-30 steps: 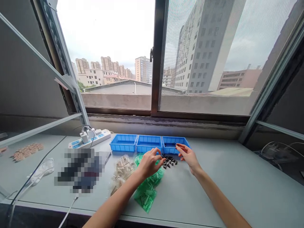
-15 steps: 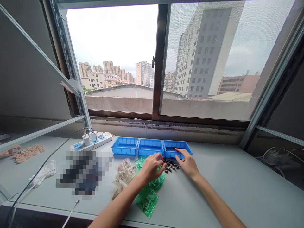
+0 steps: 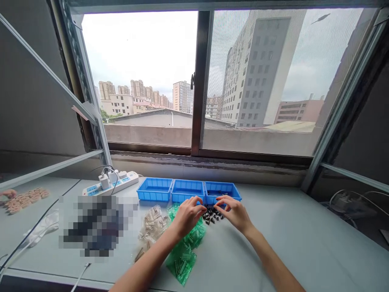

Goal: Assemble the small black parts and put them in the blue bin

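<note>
right hand (image 3: 234,213) has neared left hand (image 3: 187,213), narrow gap between.

The bare left hand (image 3: 190,214), fingers curled, is above green translucent plastic bags (image 3: 182,263), near the bare right hand (image 3: 234,213). Small black parts (image 3: 210,219) lie between them on the pale grey bench (image 3: 306,239), before three blue rectangular plastic bins (image 3: 181,197). Anything pinched is too small to tell.

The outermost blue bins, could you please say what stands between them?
A third blue bin stands between the left bin and right bin in the head view.
</note>
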`<state>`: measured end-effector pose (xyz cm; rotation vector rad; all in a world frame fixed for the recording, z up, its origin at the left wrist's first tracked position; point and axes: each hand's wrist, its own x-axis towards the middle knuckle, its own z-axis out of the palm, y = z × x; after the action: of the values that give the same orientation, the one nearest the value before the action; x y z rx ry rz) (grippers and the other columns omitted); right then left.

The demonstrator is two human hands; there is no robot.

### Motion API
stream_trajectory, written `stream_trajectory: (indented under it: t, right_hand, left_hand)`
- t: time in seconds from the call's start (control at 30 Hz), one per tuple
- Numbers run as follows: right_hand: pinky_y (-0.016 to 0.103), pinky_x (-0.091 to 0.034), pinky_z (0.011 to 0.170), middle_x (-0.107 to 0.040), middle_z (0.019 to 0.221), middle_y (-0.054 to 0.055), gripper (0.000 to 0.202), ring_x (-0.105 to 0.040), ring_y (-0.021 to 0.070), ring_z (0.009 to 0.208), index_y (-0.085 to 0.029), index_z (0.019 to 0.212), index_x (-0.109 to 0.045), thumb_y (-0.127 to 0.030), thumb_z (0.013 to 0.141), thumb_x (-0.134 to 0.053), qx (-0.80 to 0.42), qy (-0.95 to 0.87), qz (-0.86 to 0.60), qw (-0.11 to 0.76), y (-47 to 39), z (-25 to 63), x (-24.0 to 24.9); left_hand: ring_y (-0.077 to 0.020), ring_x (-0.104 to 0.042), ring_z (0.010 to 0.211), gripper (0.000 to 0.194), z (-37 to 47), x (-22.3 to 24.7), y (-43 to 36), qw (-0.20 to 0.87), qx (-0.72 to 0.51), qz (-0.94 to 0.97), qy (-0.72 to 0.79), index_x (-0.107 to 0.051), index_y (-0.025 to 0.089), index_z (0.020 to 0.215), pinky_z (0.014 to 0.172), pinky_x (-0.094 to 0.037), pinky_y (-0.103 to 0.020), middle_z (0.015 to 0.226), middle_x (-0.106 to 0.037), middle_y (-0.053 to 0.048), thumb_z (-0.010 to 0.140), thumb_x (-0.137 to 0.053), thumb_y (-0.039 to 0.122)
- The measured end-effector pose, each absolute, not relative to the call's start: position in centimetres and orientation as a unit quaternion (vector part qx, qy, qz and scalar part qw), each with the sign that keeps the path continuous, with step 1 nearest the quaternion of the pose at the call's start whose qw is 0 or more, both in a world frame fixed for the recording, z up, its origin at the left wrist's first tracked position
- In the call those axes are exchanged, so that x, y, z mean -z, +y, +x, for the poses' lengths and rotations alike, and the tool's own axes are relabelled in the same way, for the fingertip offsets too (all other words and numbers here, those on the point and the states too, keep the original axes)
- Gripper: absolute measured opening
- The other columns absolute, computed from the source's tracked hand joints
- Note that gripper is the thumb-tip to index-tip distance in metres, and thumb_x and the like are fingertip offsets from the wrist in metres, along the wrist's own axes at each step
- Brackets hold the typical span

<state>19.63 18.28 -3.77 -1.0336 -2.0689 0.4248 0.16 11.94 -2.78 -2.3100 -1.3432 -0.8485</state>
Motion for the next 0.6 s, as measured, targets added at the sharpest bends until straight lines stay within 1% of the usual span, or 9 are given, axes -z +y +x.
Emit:
stream_trajectory:
  t: [0.1, 0.17, 0.23, 0.4, 0.6]
  right_hand:
    - [0.026, -0.045, 0.055, -0.067, 0.093, 0.003, 0.023, -0.054, 0.0098, 0.05, -0.021, 0.066, -0.065, -0.039, 0.077, -0.056, -0.171, -0.846, -0.393, 0.317, 17.9, 19.6, 3.4]
    - [0.025, -0.043, 0.056, -0.067, 0.089, 0.001, 0.02, -0.055, 0.0107, 0.053, -0.022, 0.07, -0.066, -0.038, 0.076, -0.057, -0.173, -0.86, -0.389, 0.282, 17.5, 19.6, 3.0]
    - [0.025, -0.042, 0.056, -0.066, 0.09, 0.0, 0.018, -0.056, 0.0115, 0.055, -0.024, 0.077, -0.067, -0.039, 0.073, -0.06, -0.171, -0.862, -0.4, 0.258, 17.2, 19.5, 2.7]
    - [0.027, -0.043, 0.06, -0.065, 0.095, 0.0, 0.025, -0.056, 0.0126, 0.058, -0.025, 0.088, -0.066, -0.038, 0.067, -0.065, -0.182, -0.858, -0.42, 0.232, 17.0, 19.6, 2.8]
    - [0.026, -0.042, 0.06, -0.063, 0.09, 0.002, 0.019, -0.053, 0.0117, 0.058, -0.022, 0.086, -0.066, -0.029, 0.07, -0.059, -0.197, -0.857, -0.414, 0.236, 17.8, 19.7, 3.6]
  left_hand:
    - [-0.0153, -0.057, 0.077, 0.002, 0.3, 2.8, 11.8, 0.156, 0.288, -0.817, -0.474, -0.065, 0.021, 0.078, 0.067, -0.046, -0.027, 0.091, -0.06, -0.002, 0.079, -0.063, 0.022]
    - [-0.0154, -0.057, 0.078, 0.013, 0.4, 2.8, 11.7, 0.146, 0.287, -0.817, -0.478, -0.064, 0.02, 0.071, 0.067, -0.046, -0.027, 0.091, -0.06, -0.003, 0.08, -0.062, 0.029]
    - [-0.0152, -0.056, 0.076, 0.023, 0.5, 2.8, 11.6, 0.14, 0.288, -0.816, -0.481, -0.063, 0.019, 0.066, 0.067, -0.045, -0.028, 0.09, -0.06, -0.004, 0.083, -0.057, 0.032]
    - [-0.0158, -0.055, 0.076, 0.024, 0.6, 2.6, 11.5, 0.138, 0.297, -0.807, -0.491, -0.062, 0.018, 0.067, 0.069, -0.044, -0.031, 0.088, -0.06, -0.003, 0.086, -0.05, 0.025]
    - [-0.0166, -0.055, 0.077, 0.023, 0.5, 2.5, 11.6, 0.138, 0.298, -0.802, -0.499, -0.061, 0.018, 0.065, 0.069, -0.042, -0.032, 0.087, -0.06, -0.003, 0.085, -0.049, 0.022]
